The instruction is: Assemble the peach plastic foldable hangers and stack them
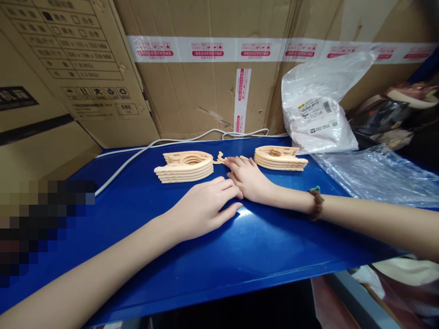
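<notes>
Two stacks of beige plastic folding hangers lie on the blue tabletop: the left hanger stack and the right hanger stack. Small curved beige hooks show between them. My right hand rests palm down just left of the right stack, fingers stretched toward the hooks. Its fingertips partly cover the hooks, and whether they touch is unclear. In front of the left stack, my left hand is loosely extended, thumb apart, with its fingertips beside my right hand. I see nothing held in either hand.
Cardboard boxes stand behind the blue table and at its left. A white cable runs along the back. To the right are a white plastic package and a clear plastic bag.
</notes>
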Tool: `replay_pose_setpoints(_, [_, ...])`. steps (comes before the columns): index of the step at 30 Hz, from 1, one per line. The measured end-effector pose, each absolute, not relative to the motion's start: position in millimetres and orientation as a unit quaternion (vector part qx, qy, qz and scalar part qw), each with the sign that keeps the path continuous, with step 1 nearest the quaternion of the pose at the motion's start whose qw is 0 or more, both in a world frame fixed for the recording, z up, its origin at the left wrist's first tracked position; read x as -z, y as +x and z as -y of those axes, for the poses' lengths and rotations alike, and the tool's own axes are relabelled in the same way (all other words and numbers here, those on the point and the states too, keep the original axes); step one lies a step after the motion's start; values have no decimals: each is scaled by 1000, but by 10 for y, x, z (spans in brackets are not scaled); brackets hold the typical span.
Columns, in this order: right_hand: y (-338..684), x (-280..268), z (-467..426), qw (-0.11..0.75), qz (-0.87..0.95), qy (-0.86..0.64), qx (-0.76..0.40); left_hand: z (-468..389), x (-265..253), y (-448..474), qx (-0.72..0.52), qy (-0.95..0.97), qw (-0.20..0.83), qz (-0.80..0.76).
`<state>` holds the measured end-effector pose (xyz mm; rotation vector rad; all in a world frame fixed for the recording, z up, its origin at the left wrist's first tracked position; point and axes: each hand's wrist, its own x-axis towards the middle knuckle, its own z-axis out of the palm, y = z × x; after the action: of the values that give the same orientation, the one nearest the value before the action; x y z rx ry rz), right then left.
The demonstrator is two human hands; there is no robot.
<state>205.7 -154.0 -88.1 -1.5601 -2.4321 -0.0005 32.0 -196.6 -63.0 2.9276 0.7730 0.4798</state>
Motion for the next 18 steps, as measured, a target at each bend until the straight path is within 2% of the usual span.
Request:
replay_pose_setpoints(14, [2371,883,2247,142,850,-505,-35,1942,564,294,-207,949,-34,-237])
replay_pose_setpoints(18, [2409,846,2363,147,862,-481,-56,1920,490,266,-227,939,-18,-258])
